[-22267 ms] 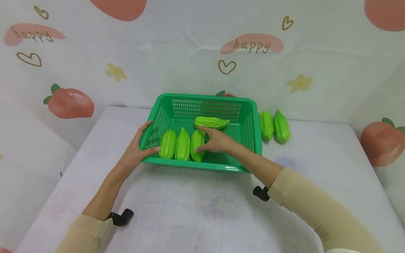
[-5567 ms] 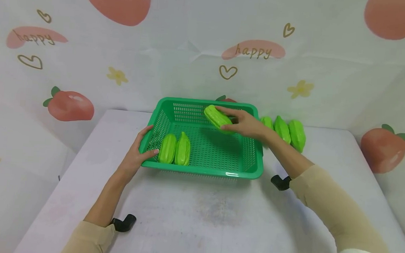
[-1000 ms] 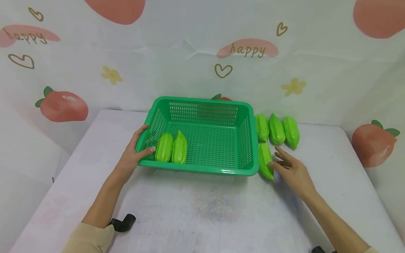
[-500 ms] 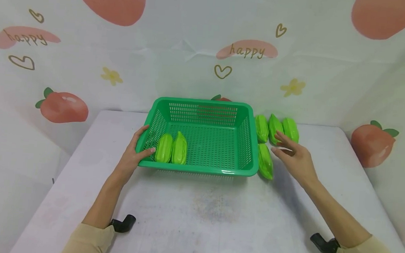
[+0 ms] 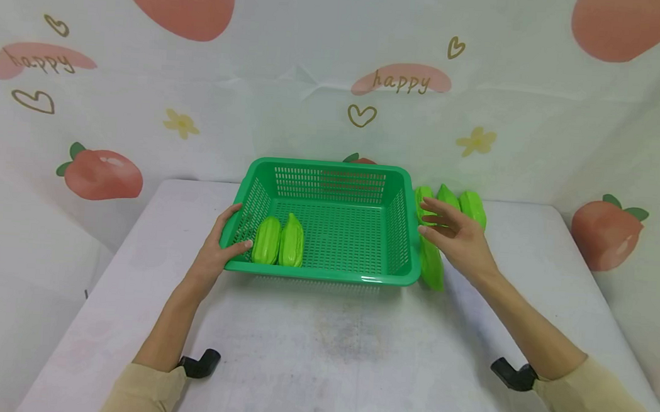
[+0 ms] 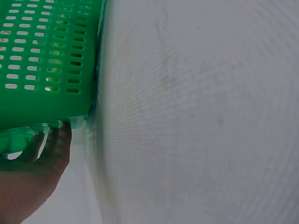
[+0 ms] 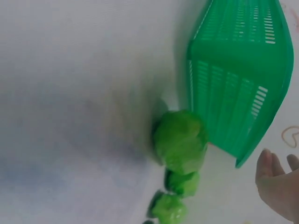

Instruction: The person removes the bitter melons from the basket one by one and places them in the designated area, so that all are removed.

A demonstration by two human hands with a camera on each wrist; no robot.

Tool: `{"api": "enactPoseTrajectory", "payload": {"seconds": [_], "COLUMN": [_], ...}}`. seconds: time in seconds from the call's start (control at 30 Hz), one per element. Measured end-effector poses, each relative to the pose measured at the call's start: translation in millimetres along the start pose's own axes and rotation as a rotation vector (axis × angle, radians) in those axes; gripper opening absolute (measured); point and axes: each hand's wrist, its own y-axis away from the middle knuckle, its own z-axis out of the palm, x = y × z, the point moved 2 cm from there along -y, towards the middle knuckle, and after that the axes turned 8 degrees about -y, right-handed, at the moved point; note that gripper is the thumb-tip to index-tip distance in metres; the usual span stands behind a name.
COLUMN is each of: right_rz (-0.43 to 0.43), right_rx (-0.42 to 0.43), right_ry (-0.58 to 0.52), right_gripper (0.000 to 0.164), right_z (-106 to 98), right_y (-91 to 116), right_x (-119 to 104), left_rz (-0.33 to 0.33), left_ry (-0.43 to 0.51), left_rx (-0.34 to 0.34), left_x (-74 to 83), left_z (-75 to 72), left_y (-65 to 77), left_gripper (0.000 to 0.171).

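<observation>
Fingers of the right hand [image 5: 463, 241] are hanging apart near the basket [image 5: 326, 276] at 3 o'clock, left hand [image 5: 214, 248] gripping 9 o'clock; two gourds [image 5: 267, 240] are lying inside at 8 o'clock; low reaching may be risking a snagged rim.

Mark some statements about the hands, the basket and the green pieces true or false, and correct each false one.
1. The left hand grips the green basket by its left side. True.
2. Four ribbed green pieces lie on the table to the right of the basket. True.
3. Three ribbed green pieces lie inside the basket. False: there is only a pair inside.
4. The right hand holds nothing. True.
5. The pair inside lies at the basket's far right corner. False: it lies toward the near left.
</observation>
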Motion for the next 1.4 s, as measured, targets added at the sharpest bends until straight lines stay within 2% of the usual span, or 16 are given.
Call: {"api": "enactPoseTrajectory", "payload": {"seconds": [0.2, 0.33, 0.77, 1.0, 1.4], "right_rz": [0.037, 0.071, 0.081, 0.086, 0.175], "right_rx": [-0.110, -0.164, -0.238, -0.290, -0.376], "right_ry": [-0.058, -0.048, 0.039, 0.044, 0.104], "right_gripper": [0.062, 0.066, 0.069, 0.071, 0.077], "right_z": [17, 29, 60, 75, 108], "right_y": [-8, -11, -29, -38, -49], "right_x": [-3, -5, -15, -13, -4], "left_rz": [0.003, -0.011, -0.001, 0.008, -0.006], "left_ry": [0.007, 0.002, 0.004, 0.013, -0.008], "left_rx": [-0.006, -0.009, -0.003, -0.008, -0.006], "left_x": [-1.7, -4.0, -4.5, -2.2, 0.9], "left_z": [1.2, 1.1, 1.4, 1.2, 0.2], "left_y": [0.7, 3.7, 1.0, -1.8, 1.4], "left_gripper": [0.081, 0.082, 0.080, 0.080, 0.080]}}
